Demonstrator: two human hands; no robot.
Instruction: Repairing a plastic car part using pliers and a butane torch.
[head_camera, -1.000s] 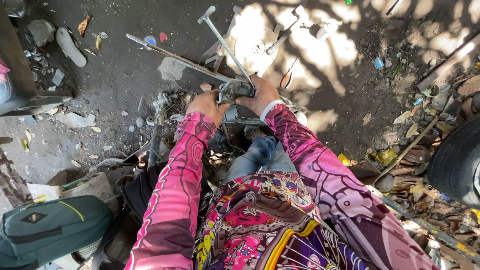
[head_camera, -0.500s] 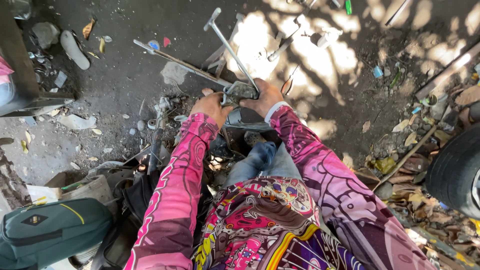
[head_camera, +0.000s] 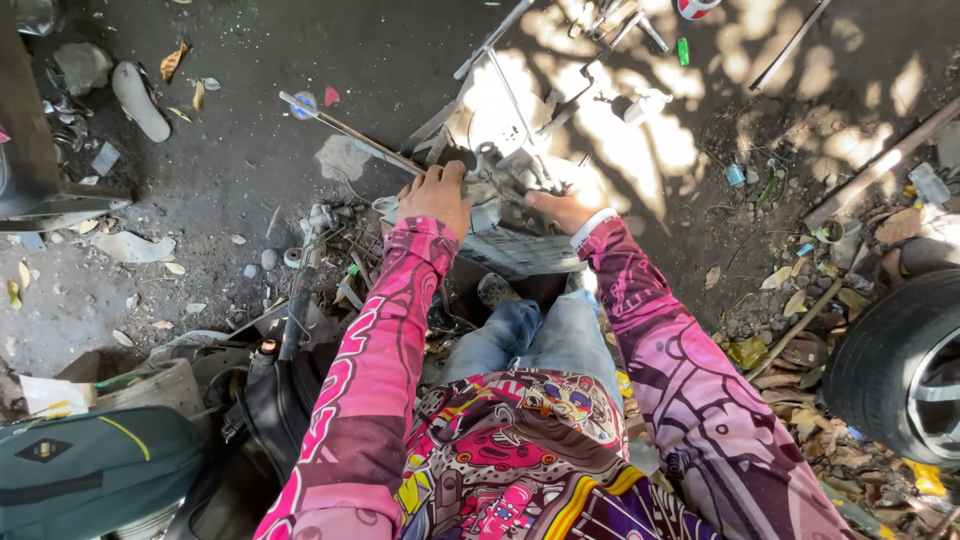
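Outdoors, dark littered dirt ground (head_camera: 250, 130) under dappled shade. Left hand (head_camera: 435, 195) and right hand (head_camera: 568, 207) both grip a grey metal assembly (head_camera: 500, 180); its long thin rod (head_camera: 350, 130) points up-left.

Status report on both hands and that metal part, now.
Left hand gripping the grey metal assembly. Right hand on its other side. Long rod sticks out left; scrap litters the ground around it.
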